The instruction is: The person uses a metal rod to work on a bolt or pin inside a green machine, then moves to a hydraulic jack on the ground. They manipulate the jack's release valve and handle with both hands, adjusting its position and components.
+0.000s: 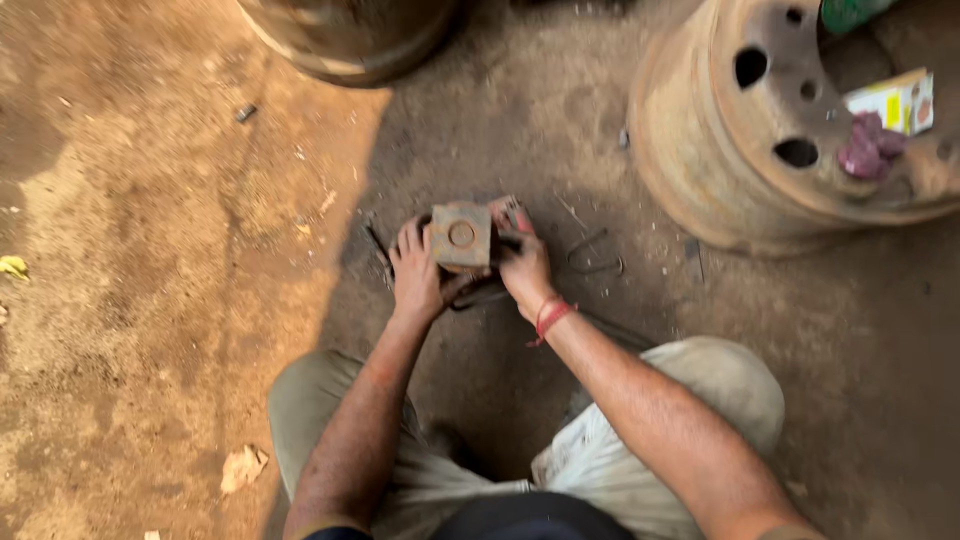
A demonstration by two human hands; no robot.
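**A:** What did the hands have between them?

**B:** A square, rusty metal block (461, 236) with a round boss in the middle of its top face. It sat just above the centre of the frame, over the dirt floor (150, 300), in the shaded half of the ground.

**A:** How was the left hand placed?

**B:** The left hand (415, 272) gripped the block's left edge, its fingers (408, 240) curled up against that side and closed on it.

**A:** And the right?

**B:** The right hand (524, 268) pressed against the block's right side, fingers wrapped around something there with a reddish part (512, 214) showing above them; I could not tell exactly what it was. A red thread band (549, 318) circled that wrist.

**A:** What lay around them?

**B:** A bent dark metal rod (597, 262) lay on the floor just right of the right hand. A large rusty wheel rim (720, 150) filled the upper right of the frame, with a yellow-and-white small box (895, 102) and a pinkish crumpled rag (868, 147) resting in its dish. Another rusty round drum (345, 40) stood at the top, left of centre. The person's knees, in pale trousers (690, 385), framed the bottom.
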